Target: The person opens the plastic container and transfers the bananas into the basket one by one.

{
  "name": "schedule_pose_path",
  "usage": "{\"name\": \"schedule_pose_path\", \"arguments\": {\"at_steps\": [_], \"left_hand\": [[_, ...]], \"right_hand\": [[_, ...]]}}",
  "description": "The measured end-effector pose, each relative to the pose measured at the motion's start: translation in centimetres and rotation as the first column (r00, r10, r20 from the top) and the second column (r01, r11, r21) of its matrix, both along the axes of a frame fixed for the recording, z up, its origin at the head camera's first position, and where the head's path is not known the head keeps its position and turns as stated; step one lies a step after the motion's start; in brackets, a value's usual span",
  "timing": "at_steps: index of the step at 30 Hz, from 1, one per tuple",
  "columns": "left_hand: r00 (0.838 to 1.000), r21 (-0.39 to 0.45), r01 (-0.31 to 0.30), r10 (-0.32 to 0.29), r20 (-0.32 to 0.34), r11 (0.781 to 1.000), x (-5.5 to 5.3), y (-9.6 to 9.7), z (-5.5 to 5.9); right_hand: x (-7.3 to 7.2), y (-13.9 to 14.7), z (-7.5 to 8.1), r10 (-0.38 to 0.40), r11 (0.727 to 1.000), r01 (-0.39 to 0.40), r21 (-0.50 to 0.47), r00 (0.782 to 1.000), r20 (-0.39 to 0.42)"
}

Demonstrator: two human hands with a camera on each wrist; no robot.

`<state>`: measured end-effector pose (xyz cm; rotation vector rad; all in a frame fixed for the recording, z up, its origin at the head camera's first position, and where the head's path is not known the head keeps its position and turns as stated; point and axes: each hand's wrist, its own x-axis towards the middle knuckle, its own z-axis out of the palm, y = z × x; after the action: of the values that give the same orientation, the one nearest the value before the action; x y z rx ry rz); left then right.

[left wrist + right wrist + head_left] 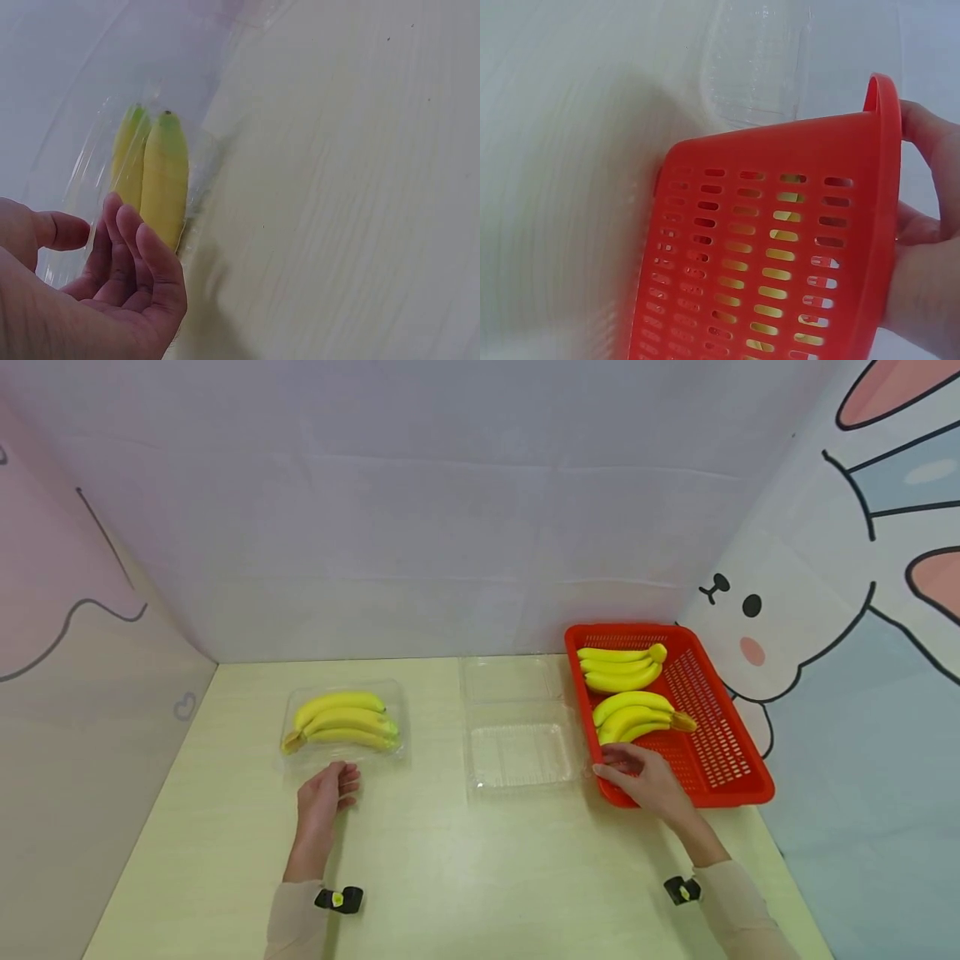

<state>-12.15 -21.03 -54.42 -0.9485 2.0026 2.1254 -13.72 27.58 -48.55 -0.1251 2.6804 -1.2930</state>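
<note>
My left hand (327, 793) hovers just in front of a clear plastic container (405, 735), fingers loosely bent and holding nothing. A bunch of bananas (345, 720) lies in that container; in the left wrist view two banana tips (163, 180) show beyond the fingers. At the near left corner of a red plastic basket (738, 797), my right hand (648, 781) reaches over the rim, thumb by the edge and fingers close to the nearer bunch of bananas (633, 714). Part of this hand is hidden behind the basket (780, 142) in the right wrist view.
Another bunch of bananas (618, 668) lies at the back of the basket. A second clear container (521, 756), its lid (513, 679) folded back, stands mid-table against the basket's left side. Cloth walls (420, 543) enclose the back and sides of the pale table (465, 877).
</note>
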Motion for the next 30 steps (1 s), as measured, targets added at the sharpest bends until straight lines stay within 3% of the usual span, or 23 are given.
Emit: {"name": "schedule_pose_path", "arguments": {"at_steps": [7, 16, 30], "left_hand": [[1.000, -0.009, -0.002, 0.002, -0.012, 1.000, 0.8, 0.3, 0.0], [1.000, -0.013, -0.002, 0.002, -0.023, 1.000, 1.8, 0.7, 0.0], [1.000, -0.004, -0.011, 0.011, -0.021, 1.000, 3.1, 1.2, 0.0]], "right_hand": [[0.0, 0.2, 0.3, 0.020, 1.000, -0.019, -0.023, 1.000, 0.024], [-0.4, 0.5, 0.7, 0.020, 0.999, -0.016, -0.037, 0.993, 0.116], [-0.6, 0.4, 0.6, 0.016, 1.000, -0.013, -0.027, 0.993, 0.117]]}}
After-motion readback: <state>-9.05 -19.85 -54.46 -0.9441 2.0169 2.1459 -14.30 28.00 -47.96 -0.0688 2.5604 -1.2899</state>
